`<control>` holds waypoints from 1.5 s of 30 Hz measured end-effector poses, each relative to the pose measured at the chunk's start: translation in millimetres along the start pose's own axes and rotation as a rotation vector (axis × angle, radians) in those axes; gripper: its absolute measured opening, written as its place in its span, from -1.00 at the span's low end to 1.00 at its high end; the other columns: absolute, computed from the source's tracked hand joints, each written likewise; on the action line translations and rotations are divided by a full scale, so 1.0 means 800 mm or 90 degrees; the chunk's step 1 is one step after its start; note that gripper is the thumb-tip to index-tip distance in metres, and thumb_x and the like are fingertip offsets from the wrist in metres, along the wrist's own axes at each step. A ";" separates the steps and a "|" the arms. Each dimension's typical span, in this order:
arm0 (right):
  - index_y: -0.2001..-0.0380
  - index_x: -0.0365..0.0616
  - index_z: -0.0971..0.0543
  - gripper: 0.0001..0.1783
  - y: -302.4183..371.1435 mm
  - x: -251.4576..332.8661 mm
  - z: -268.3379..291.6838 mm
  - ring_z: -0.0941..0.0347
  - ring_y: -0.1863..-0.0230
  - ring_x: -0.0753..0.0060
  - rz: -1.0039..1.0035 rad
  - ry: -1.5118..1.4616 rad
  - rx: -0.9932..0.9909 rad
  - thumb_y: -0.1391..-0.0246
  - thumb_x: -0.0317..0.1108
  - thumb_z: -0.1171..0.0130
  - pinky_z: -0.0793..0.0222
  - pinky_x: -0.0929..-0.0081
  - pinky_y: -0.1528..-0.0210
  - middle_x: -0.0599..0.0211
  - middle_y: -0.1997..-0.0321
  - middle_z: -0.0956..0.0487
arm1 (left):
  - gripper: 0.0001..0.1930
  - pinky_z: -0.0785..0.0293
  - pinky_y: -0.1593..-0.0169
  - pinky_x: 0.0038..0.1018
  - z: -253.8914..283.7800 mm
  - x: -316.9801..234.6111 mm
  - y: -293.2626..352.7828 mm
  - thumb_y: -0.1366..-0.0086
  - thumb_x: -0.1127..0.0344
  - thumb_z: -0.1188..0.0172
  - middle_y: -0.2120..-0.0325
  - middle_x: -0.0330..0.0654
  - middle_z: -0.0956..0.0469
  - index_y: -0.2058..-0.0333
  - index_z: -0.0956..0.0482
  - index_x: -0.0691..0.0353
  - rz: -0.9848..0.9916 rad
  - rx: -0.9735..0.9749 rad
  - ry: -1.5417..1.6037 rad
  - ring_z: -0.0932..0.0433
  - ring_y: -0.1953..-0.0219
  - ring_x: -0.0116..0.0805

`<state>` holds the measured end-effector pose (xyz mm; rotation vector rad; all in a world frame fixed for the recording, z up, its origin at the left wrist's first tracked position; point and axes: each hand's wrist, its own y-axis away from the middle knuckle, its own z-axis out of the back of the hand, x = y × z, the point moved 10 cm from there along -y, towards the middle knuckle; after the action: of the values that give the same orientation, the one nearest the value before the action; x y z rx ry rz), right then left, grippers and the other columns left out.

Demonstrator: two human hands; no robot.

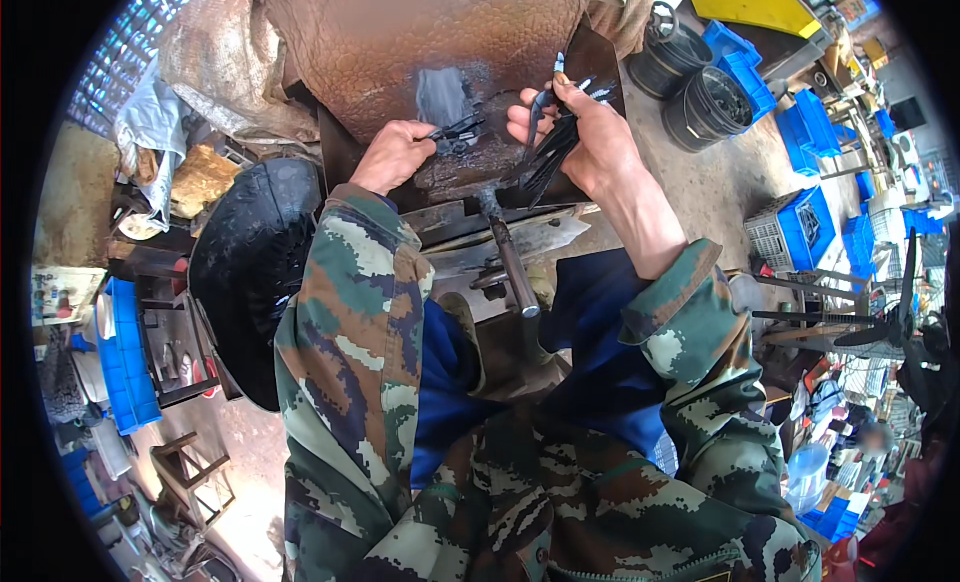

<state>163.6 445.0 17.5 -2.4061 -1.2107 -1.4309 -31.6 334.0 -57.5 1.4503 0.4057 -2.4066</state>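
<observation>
far left, a round black tub (255, 252); next, the left hand (393, 154), fingers pinched on a few small dark pieces (458, 134) just below a grey patch (442, 95) on the rusty work surface (440, 179) — no finished lot can be told apart there. further right, the right hand (603, 142), thumb and fingers gripping a bundle of thin black strips (553, 157), some with pale ends, above the right side of the surface; with both hands loaded, work judged part-way — count done and count left cannot be told.
</observation>
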 end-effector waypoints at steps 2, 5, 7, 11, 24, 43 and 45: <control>0.13 -0.44 -0.38 -0.72 0.000 0.000 0.005 -0.62 0.24 0.04 -0.003 -0.006 -0.018 -0.38 -0.34 0.09 -0.69 0.09 0.14 -0.01 0.21 -0.55 | -0.79 -0.31 0.39 -0.50 0.002 0.010 0.002 -0.23 0.39 -0.16 0.62 -0.32 -0.46 0.24 -0.67 0.37 0.068 0.026 0.009 -0.32 0.52 -0.59; 0.12 -0.38 -0.40 -0.74 0.002 0.008 0.018 -0.59 0.31 0.12 0.000 -0.018 -0.041 -0.37 -0.33 0.04 -0.69 0.10 0.19 0.09 0.29 -0.53 | -0.77 -0.34 0.36 -0.49 -0.004 0.004 0.006 -0.22 0.41 -0.16 0.58 -0.30 -0.50 0.19 -0.68 0.36 0.113 0.072 0.059 -0.36 0.50 -0.55; 0.13 -0.33 -0.42 -0.77 -0.001 0.002 0.023 -0.56 0.38 0.20 -0.007 -0.026 -0.039 -0.35 -0.33 0.00 -0.69 0.14 0.25 0.17 0.34 -0.51 | -0.77 -0.34 0.37 -0.49 -0.005 0.007 0.013 -0.21 0.41 -0.16 0.57 -0.31 -0.50 0.19 -0.68 0.35 0.126 0.066 0.068 -0.36 0.50 -0.55; 0.27 -0.16 -0.48 -0.84 -0.004 -0.003 0.000 -0.33 0.58 0.46 -0.013 -0.046 0.064 -0.26 -0.32 -0.19 -0.45 0.34 0.52 0.35 0.47 -0.44 | -0.76 -0.38 0.34 -0.47 -0.001 0.006 0.003 -0.20 0.42 -0.17 0.56 -0.25 -0.53 0.18 -0.67 0.36 0.054 0.062 0.020 -0.40 0.49 -0.51; 0.21 -0.16 -0.57 -0.82 0.051 -0.010 -0.009 -0.23 0.66 0.78 -0.007 0.476 0.164 -0.10 -0.40 -0.26 -0.14 0.67 0.66 0.36 0.29 -0.64 | -0.74 -0.50 0.24 -0.35 0.038 -0.033 0.012 -0.28 0.26 -0.16 0.45 -0.03 -0.66 0.19 -0.65 0.32 0.119 -0.076 -0.105 -0.62 0.41 -0.25; 0.03 -0.18 -0.56 -0.52 0.120 -0.047 -0.054 -0.55 -0.03 0.25 0.344 0.738 0.478 0.12 -0.64 -0.28 -0.44 0.37 -0.10 0.24 0.02 -0.62 | -0.64 -0.46 0.07 -0.27 0.108 0.008 0.041 -0.27 0.09 -0.01 0.39 0.11 -0.63 0.25 -0.66 0.23 0.155 -0.316 -0.074 -0.63 0.20 -0.01; 0.08 -0.17 -0.60 -0.64 0.093 -0.034 -0.044 -0.52 0.15 0.58 0.312 0.657 0.368 0.00 -0.50 -0.39 -0.44 0.53 0.03 0.42 0.17 -0.65 | -0.65 -0.45 0.04 -0.25 0.105 -0.029 0.037 -0.28 0.10 -0.01 0.34 0.16 -0.61 0.26 -0.65 0.25 0.082 -0.387 -0.108 -0.60 0.17 0.05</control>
<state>181.4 363.0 38.6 -1.1480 -0.5733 -1.5117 -77.5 276.9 -1.3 0.9624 0.8763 -2.0267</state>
